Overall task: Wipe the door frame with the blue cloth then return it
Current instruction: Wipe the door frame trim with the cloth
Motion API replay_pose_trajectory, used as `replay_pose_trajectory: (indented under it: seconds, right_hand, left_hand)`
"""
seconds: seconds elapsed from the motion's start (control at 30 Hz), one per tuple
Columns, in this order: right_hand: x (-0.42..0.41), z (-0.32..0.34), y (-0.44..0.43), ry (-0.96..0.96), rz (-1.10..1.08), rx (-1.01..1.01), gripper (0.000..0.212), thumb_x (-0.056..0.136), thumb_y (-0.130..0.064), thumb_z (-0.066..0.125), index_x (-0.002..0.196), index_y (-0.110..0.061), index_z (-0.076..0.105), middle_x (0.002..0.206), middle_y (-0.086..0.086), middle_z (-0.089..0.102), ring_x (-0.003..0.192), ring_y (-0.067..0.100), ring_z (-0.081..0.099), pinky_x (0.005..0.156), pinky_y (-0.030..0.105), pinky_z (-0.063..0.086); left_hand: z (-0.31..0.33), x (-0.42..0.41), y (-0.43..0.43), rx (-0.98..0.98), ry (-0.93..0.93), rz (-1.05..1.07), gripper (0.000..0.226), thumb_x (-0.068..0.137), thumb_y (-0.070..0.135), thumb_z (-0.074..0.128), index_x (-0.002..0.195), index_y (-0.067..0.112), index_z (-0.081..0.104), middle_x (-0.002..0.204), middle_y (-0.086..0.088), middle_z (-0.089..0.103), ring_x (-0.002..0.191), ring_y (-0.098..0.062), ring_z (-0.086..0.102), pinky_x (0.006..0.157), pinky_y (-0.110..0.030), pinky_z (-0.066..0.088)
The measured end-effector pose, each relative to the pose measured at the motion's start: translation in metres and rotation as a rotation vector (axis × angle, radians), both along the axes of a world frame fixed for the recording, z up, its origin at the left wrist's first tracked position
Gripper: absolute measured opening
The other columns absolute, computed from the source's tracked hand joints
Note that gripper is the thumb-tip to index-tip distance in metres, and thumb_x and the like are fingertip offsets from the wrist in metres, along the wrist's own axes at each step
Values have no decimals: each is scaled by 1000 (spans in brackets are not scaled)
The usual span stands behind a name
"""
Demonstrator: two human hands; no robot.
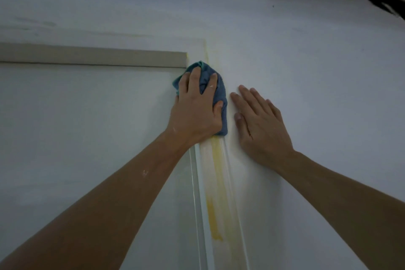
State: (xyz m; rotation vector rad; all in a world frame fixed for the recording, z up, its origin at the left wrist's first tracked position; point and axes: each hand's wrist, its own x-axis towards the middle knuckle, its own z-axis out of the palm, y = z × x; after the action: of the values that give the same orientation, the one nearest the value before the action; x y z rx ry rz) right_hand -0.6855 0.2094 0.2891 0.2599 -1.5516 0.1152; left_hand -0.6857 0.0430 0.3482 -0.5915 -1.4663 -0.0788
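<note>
Blue cloth (221, 92) half hidden under left hand (195, 112)

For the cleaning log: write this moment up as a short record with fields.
left hand: presses the cloth against the door frame, fingers spread
cloth: blue, bunched, near the frame's top right corner
right hand: flat on the wall beside the frame, holding nothing
door frame: white upright, yellow streak running down below the cloth
door: pale, left of the upright
task stage: wiping under way; cloth not yet returned
</note>
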Motion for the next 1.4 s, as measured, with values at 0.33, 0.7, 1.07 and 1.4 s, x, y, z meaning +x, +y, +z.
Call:
replay_pose_trajectory:
  seconds: [0.33,0.7,1.07,1.4]
  right_hand:
    - [0,-26,6,-4,-5,28,57,102,-40,14,157,-28,17,167,-5,13,154,13,5,125,38,6]
    - [2,-69,14,-14,-3,22,55,103,-37,19,157,-25,22,167,-2,16,154,18,10,124,45,13]
    - [6,-103,8,-70,-6,74,56,104,-36,16,158,-24,15,168,-1,9,155,17,2,125,46,10]
    - [9,-143,11,-103,-17,119,55,105,-35,19,159,-23,14,168,-1,8,155,17,1,124,47,11]
  left_hand:
    - [-45,9,1,11,-46,9,71,89,50,22,151,15,29,156,-20,16,143,-42,15,112,-54,31]
    - [-90,9,3,22,-30,30,66,93,45,29,151,15,26,158,-18,12,144,-36,14,106,-32,19]
    - [-135,12,2,16,-68,-10,64,94,43,35,151,15,27,159,-18,11,145,-36,13,108,-32,22]
    - [-175,16,-1,5,-110,-22,62,96,40,39,152,14,27,159,-18,11,146,-35,14,107,-33,27]
